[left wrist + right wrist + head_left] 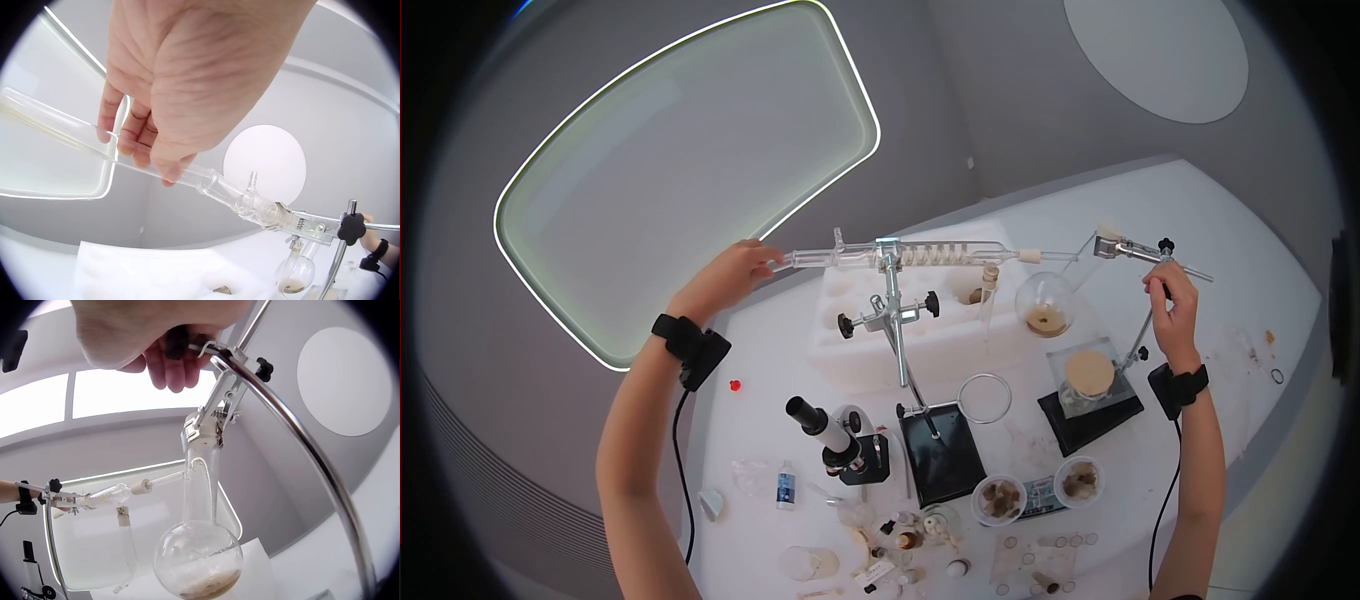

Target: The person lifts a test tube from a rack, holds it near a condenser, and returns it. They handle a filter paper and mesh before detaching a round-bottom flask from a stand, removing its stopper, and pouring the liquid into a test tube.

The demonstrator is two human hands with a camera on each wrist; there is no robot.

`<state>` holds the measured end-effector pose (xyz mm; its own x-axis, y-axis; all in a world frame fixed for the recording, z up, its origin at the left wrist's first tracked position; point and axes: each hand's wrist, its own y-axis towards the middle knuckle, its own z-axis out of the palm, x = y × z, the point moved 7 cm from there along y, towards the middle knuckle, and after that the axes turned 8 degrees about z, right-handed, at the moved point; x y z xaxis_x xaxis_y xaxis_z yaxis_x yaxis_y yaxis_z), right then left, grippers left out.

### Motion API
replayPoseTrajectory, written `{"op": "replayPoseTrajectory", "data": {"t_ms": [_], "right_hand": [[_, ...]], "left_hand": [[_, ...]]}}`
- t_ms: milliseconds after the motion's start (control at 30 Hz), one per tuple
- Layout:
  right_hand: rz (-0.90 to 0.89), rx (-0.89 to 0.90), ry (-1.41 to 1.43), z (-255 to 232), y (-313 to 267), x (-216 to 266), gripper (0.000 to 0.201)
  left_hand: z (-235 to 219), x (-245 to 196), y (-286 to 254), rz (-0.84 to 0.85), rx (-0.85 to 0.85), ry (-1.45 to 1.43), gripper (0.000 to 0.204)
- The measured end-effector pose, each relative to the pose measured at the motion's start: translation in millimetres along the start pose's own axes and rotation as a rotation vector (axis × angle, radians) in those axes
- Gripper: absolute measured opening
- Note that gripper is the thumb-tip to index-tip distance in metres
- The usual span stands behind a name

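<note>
My left hand [745, 270] is raised and its fingers curl round the free left end of a long glass condenser [920, 255]. The left wrist view shows the fingers [134, 140] wrapped on the thin glass tube [206, 181]. A metal clamp stand [895, 320] holds the condenser level at mid-length. My right hand [1172, 292] pinches a black knob [178, 339] on the right stand's rod [300, 450]. That stand's clamp [212, 415] grips the neck of a round flask [199, 556] with brown residue at its bottom.
A white foam block [850, 340] sits behind the stands. In front are a microscope [835, 440], two black stand bases [945, 460], a metal ring [985, 398], a jar with a tan lid [1090, 375], two dishes of brown bits [1000, 497] and small bottles.
</note>
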<state>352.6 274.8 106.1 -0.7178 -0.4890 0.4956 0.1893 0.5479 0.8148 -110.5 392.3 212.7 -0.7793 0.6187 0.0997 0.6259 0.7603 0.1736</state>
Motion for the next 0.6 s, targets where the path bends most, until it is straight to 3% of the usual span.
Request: {"op": "replayPoseTrajectory", "data": {"t_ms": [600], "right_hand": [[-0.005, -0.05, 0.03, -1, -1, 0, 0.008]], "left_hand": [[-3, 1, 11, -0.005, 0.115, 0.061, 0.019]]}}
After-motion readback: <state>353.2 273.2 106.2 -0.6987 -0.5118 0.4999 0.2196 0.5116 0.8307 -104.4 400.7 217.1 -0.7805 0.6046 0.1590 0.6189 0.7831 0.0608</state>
